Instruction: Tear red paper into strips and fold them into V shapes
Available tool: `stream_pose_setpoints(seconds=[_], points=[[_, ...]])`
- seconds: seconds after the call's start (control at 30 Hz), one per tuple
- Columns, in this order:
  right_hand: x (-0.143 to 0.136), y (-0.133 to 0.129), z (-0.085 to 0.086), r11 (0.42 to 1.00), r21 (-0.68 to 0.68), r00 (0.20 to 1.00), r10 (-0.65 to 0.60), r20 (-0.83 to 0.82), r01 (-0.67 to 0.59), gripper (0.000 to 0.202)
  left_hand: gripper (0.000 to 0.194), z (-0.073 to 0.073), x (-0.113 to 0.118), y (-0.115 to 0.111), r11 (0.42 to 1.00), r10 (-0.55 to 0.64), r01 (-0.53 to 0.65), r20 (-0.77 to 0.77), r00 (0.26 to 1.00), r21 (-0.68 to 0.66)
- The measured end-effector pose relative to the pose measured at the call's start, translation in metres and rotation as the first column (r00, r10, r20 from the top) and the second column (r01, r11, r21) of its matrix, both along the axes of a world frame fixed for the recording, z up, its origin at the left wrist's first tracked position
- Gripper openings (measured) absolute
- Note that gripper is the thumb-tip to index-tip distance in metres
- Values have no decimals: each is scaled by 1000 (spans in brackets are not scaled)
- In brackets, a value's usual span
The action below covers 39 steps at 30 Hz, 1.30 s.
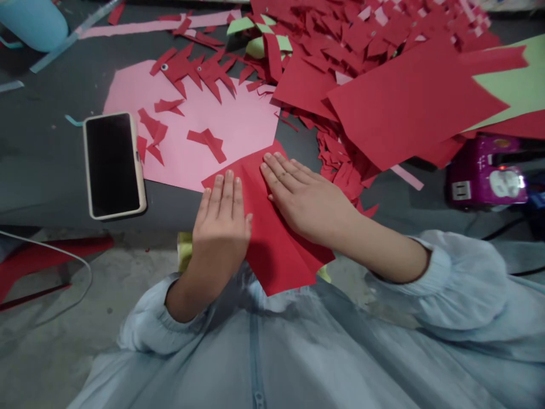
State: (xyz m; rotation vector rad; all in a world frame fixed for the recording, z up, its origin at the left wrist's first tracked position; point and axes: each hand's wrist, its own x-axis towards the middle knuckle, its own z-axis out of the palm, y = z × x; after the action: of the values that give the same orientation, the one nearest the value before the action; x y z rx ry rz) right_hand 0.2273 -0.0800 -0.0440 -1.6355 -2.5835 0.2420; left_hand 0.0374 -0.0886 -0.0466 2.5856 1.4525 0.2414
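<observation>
A creased red sheet of paper lies at the table's near edge, its lower end hanging over my lap. Flat on its left side rests my left hand, fingers stretched out and pointing away from me. My right hand presses flat on the sheet's right part, its fingers extended toward the upper left. Beyond the hands is a pink sheet with folded red paper pieces on it. Two red folded shapes sit along its top edge, the left one with a small eye.
A phone lies at the left, below a light blue cup. Red paper scraps and larger red sheets cover the back right, beside green paper. A purple device with cables stands at the right.
</observation>
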Motion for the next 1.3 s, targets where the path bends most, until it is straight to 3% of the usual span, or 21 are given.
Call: stream_pose_setpoints(seconds=[1.3], points=[[1, 0, 0, 999, -32, 1000, -8, -17, 8, 52, 56, 5, 11, -15, 990, 134, -135, -51, 990, -31]])
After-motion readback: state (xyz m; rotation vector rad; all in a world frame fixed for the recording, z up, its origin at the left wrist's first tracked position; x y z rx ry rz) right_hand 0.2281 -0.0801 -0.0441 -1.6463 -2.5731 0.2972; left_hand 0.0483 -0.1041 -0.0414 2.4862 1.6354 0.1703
